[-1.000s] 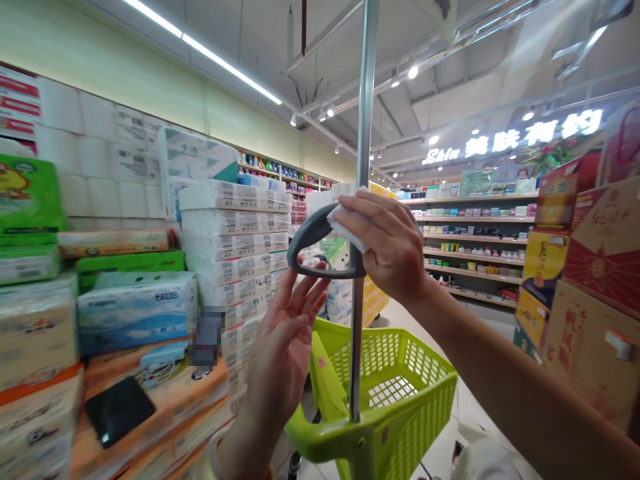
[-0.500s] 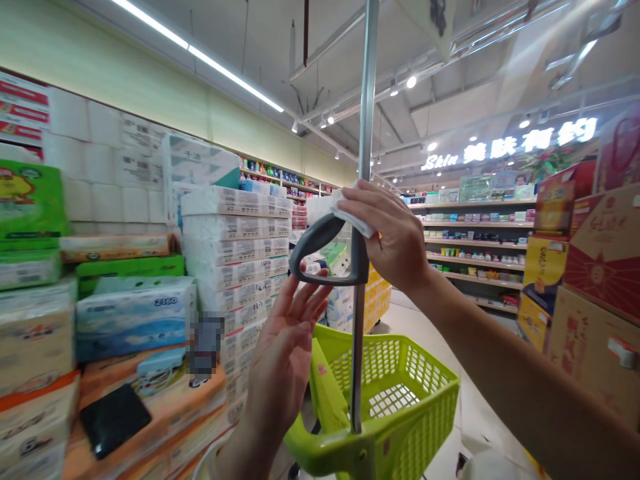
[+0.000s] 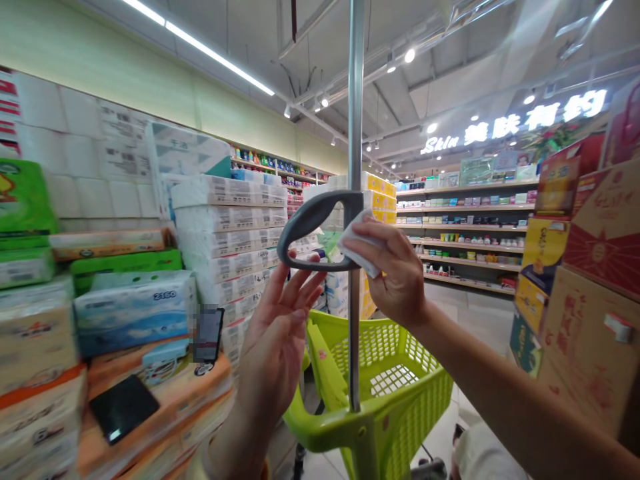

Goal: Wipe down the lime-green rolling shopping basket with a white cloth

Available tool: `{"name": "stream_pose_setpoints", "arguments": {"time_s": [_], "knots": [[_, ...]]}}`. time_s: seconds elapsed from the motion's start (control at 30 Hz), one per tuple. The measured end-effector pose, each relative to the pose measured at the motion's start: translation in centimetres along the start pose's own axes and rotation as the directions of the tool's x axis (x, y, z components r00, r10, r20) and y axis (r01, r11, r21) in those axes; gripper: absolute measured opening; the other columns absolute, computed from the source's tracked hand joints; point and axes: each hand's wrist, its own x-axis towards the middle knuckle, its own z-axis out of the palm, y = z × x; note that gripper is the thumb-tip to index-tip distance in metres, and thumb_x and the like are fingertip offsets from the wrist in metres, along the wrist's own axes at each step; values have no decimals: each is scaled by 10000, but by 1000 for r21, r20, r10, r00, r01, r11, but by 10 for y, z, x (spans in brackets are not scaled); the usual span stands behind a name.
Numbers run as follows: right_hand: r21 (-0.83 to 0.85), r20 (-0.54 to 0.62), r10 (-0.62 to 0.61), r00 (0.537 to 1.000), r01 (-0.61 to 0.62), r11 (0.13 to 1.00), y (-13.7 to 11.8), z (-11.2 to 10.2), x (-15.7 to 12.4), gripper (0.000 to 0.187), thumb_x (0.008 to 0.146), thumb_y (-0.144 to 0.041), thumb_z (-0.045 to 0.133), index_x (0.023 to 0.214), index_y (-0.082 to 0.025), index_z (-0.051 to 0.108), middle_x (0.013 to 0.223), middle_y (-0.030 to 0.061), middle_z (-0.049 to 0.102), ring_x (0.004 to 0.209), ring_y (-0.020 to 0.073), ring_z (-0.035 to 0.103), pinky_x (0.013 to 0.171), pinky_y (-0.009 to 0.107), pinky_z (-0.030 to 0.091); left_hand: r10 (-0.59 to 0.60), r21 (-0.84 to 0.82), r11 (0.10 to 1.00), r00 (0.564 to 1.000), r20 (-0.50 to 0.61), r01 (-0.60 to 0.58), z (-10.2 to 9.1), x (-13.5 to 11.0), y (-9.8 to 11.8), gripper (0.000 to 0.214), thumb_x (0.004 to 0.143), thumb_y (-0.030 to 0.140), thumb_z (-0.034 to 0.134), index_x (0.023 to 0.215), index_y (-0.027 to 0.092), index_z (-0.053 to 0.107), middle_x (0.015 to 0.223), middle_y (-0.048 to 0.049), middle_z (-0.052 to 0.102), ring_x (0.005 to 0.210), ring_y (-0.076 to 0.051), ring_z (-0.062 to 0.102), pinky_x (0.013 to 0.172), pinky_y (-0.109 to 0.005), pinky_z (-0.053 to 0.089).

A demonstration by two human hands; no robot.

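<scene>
A grey loop handle [image 3: 287, 240] is fixed to an upright metal pole [image 3: 355, 347] that rises from a lime-green shopping basket cart [image 3: 320, 430]. My right hand [image 3: 397, 267] pinches a folded white cloth [image 3: 367, 243], pressed against the handle's right side by the pole. Below the loop, my left hand [image 3: 277, 340] is raised palm inward with fingers apart, its fingertips at the handle's lower bar. Whether those fingertips bear on the bar is hard to tell. The cart's perforated basket shows nothing inside.
Packs of tissue paper [image 3: 135, 310] are stacked on the left, with a black tablet-like item [image 3: 124, 408] and a phone [image 3: 213, 333] on them. Tall white paper bundles [image 3: 227, 220] stand behind. Cartons [image 3: 585, 333] line the right; stocked shelves [image 3: 470, 230] stand at the back.
My right hand has moved the cloth down from the handle's top to its right side. The left hand stays under the loop. The view has shifted slightly.
</scene>
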Motion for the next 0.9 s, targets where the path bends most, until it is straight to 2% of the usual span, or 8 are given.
{"name": "stream_pose_setpoints", "arguments": {"time_s": [0.17,0.3,0.37,0.5,0.57,0.63,0.7,0.9], "knots": [[68,30,30,999,-32,997,-14,1,-31,439,896,-54,569,1240,-307,670,1160,58,660,1210,246,592,1018,462,520,-15,18,1000,1000,21,15,1,0,2,671,699,93,565,1342,280,523,1372,-56,608,1309,-283,531,1167,-512,343],[142,-163,128,978,-105,984,-25,1,-3,393,908,-87,594,1216,-317,677,1142,39,650,1072,198,657,956,392,562,-12,39,999,1000,6,11,-2,1,0,668,725,104,570,1363,291,508,1387,-56,596,1321,-280,518,1156,-506,355],[140,-193,112,975,-85,987,-29,6,21,380,939,-100,545,1221,-322,670,1188,33,633,1102,191,644,981,387,547,-5,42,999,1000,6,5,-2,2,-1,665,730,117,572,1368,291,508,1385,-57,597,1323,-283,515,1152,-508,357],[86,0,-85,996,85,993,-31,26,48,343,984,-151,478,1234,-304,656,1254,22,628,1239,196,569,1073,395,479,5,13,1000,1000,6,-5,2,2,-2,651,740,131,558,1370,291,517,1360,-48,616,1297,-274,538,1143,-508,369],[67,110,-211,971,205,977,-30,34,44,306,998,-201,475,1228,-298,652,1271,8,637,1300,192,522,1121,404,430,14,8,1000,1000,13,-14,4,2,-1,660,744,124,543,1382,287,512,1358,-47,617,1301,-270,533,1136,-501,382],[61,161,-287,944,280,958,-28,37,32,287,1004,-233,469,1221,-278,651,1287,9,643,1334,185,494,1143,402,402,25,18,1000,999,21,-26,4,1,0,680,742,116,525,1401,278,500,1372,-51,605,1326,-271,506,1133,-495,390],[52,159,-294,943,289,956,-25,33,16,294,1006,-226,455,1227,-259,646,1290,19,652,1334,177,499,1136,391,403,29,31,999,999,15,-29,4,-1,1,682,748,113,510,1410,276,494,1400,-50,584,1354,-269,477,1135,-489,389],[-36,141,-185,973,192,981,-17,5,-17,290,962,-161,536,1200,-257,669,1208,27,710,1223,188,607,1064,378,430,-3,35,999,999,34,1,0,-3,-1,694,749,82,480,1409,294,479,1426,-43,565,1358,-256,477,1143,-494,373]]}}
